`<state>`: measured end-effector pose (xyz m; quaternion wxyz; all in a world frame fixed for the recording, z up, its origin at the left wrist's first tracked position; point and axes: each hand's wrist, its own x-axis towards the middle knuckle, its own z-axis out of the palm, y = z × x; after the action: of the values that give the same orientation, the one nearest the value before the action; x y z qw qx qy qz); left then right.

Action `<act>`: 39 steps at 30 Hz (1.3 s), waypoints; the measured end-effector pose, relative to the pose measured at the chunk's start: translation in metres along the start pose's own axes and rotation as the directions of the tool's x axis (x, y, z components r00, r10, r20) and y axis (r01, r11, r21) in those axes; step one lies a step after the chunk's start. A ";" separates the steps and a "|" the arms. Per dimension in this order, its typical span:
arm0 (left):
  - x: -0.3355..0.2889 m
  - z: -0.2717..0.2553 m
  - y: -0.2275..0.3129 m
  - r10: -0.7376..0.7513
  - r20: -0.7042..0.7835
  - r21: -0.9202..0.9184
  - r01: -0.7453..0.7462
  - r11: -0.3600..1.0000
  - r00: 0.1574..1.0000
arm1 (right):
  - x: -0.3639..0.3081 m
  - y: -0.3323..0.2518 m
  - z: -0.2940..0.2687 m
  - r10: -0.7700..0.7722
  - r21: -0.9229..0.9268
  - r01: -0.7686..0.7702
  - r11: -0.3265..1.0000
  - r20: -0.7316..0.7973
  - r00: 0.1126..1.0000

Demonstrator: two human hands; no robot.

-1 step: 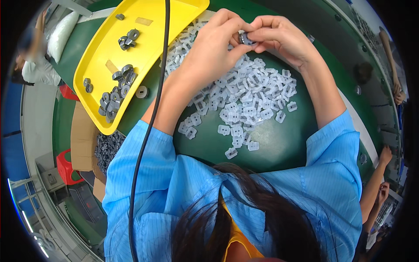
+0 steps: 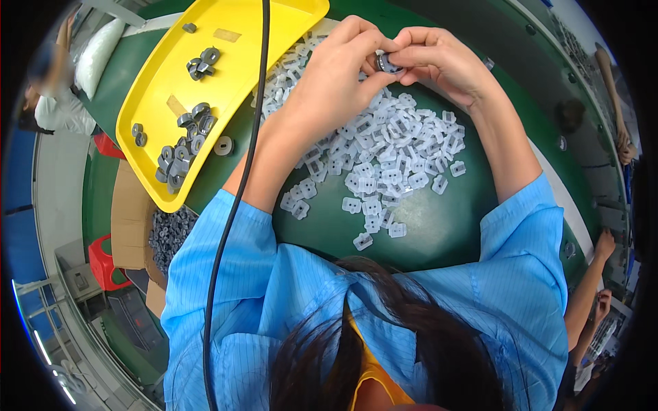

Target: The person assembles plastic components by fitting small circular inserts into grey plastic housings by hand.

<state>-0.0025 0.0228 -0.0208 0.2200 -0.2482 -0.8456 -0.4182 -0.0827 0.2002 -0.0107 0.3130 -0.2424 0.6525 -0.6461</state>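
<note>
The fingertips of the left hand (image 2: 340, 72) are clamped round a small, round, dark grey plastic ring-shaped piece (image 2: 388, 64), its thumb below and its forefinger above. The right hand (image 2: 444, 65) pinches the same piece from the other side, thumb and fingers close together on its edge. What sits inside the ring is too small to tell.

A good hold here, I judge, lets the left hand carry the piece firmly while the right presses squarely and evenly, since a sideways push could tilt a part or let the smooth rim slip. Keeping the fingertips off the ring's face would leave it easier to check.

The piece is held up over the far edge of a heap of small, translucent white plastic plates (image 2: 392, 175), spread on a dark green tabletop (image 2: 439, 236); keeping the hands above them should avoid scattering any. To the left stands a shallow, bright yellow plastic tray (image 2: 152, 92) with loose dark grey rings (image 2: 174, 182) in it. A thin black cable (image 2: 265, 34) crosses above the tray, best kept clear of the left forearm
</note>
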 end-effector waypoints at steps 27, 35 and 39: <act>-0.003 -0.007 0.000 -0.054 0.120 0.001 0.055 0.999 0.991 | -0.013 -0.009 0.005 0.004 -0.219 0.004 0.976 0.038 0.999; -0.006 -0.008 0.012 -0.023 -0.043 -0.057 0.020 0.998 0.999 | -0.012 -0.007 0.016 -0.078 -0.286 0.094 0.954 0.068 0.995; -0.006 0.009 0.002 0.012 -0.138 -0.016 -0.014 1.000 0.990 | -0.009 0.002 0.015 -0.145 0.015 0.146 0.989 -0.026 0.989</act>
<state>0.0021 0.0298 -0.0278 0.2784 -0.2260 -0.8232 -0.4402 -0.0652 0.1966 -0.0109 0.2590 -0.2789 0.6315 -0.6756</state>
